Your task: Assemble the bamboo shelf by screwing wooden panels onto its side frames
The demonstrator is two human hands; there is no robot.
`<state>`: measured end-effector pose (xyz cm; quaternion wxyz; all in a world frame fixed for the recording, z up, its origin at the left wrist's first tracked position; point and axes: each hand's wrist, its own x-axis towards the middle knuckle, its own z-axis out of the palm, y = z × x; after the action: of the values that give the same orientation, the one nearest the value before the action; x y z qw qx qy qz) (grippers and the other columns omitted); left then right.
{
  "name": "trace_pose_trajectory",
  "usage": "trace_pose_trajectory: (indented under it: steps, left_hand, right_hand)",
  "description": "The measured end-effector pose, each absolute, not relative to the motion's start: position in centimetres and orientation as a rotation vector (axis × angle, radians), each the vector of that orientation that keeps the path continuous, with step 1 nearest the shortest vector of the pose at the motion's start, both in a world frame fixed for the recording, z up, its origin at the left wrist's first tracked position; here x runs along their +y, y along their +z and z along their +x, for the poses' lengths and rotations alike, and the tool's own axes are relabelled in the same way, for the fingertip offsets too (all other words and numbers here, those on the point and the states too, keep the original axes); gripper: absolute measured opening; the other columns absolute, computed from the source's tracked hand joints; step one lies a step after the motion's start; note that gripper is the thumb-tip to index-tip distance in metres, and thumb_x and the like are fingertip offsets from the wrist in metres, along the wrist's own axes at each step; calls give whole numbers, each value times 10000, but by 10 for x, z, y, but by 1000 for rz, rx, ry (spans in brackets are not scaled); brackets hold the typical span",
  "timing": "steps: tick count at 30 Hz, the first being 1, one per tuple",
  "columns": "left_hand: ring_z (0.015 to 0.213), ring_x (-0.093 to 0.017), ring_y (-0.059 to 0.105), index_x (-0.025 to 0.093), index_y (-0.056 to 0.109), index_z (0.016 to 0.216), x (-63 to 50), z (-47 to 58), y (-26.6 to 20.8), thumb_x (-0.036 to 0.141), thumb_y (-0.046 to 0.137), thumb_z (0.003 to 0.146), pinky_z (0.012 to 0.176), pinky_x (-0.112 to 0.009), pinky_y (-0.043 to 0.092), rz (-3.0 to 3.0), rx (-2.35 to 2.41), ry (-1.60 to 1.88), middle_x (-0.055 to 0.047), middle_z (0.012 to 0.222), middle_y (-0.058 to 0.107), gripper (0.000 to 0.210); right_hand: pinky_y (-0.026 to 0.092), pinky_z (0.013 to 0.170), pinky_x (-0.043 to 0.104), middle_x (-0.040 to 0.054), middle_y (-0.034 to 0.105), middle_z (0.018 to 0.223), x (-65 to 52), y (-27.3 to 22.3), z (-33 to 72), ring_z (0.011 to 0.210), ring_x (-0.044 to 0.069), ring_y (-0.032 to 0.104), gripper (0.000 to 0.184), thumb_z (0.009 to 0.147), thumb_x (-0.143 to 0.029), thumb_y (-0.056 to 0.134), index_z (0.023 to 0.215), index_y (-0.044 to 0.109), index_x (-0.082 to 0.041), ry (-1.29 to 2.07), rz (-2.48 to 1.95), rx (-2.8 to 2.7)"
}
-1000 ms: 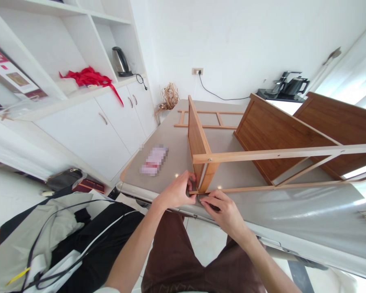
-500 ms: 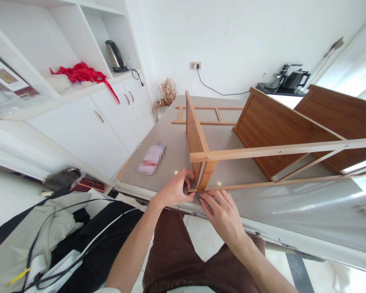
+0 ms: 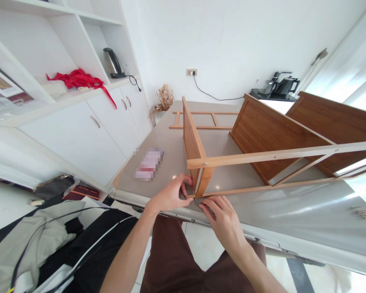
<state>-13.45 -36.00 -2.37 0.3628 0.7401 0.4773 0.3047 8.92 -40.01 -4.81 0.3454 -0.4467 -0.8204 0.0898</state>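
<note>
A wooden shelf unit (image 3: 256, 122) lies on its side across the grey table, its boards upright between long rails. My left hand (image 3: 173, 194) is closed around the near left corner, thumb and fingers on the end of the lower rail (image 3: 240, 191). Just right of that corner, my right hand (image 3: 222, 211) pinches a small thin grey metal piece (image 3: 198, 201) against the rail's outer side; its exact shape is mostly hidden by the fingers. A bolt head (image 3: 205, 164) shows in the upper rail above.
A loose wooden ladder-like frame (image 3: 205, 127) lies behind the end board. Left of the shelf rests a blurred-out pinkish item (image 3: 149, 165). Several small pieces (image 3: 364, 212) lie at the table's right. White cabinets (image 3: 79, 130) stand left; clothes and cables (image 3: 64, 236) are piled below.
The view has shifted slightly, so everything sits a little lower and further left. My right hand's fingers have moved slightly at the rail; my left hand keeps its hold on the corner.
</note>
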Motion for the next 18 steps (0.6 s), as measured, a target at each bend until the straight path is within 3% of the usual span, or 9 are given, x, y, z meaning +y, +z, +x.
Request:
trace_pose_trajectory:
  steps: [18]
  left_hand:
    - [782, -162, 617, 235, 494, 1125, -362, -135, -25, 245, 717, 738, 748, -305, 492, 1920, 1238, 758, 0, 929, 622, 446]
  right_hand:
    - [514, 776, 343, 58, 595, 924, -389, -37, 110, 877, 198, 583, 197, 978, -166, 499, 1006, 681, -234, 398, -979, -2388]
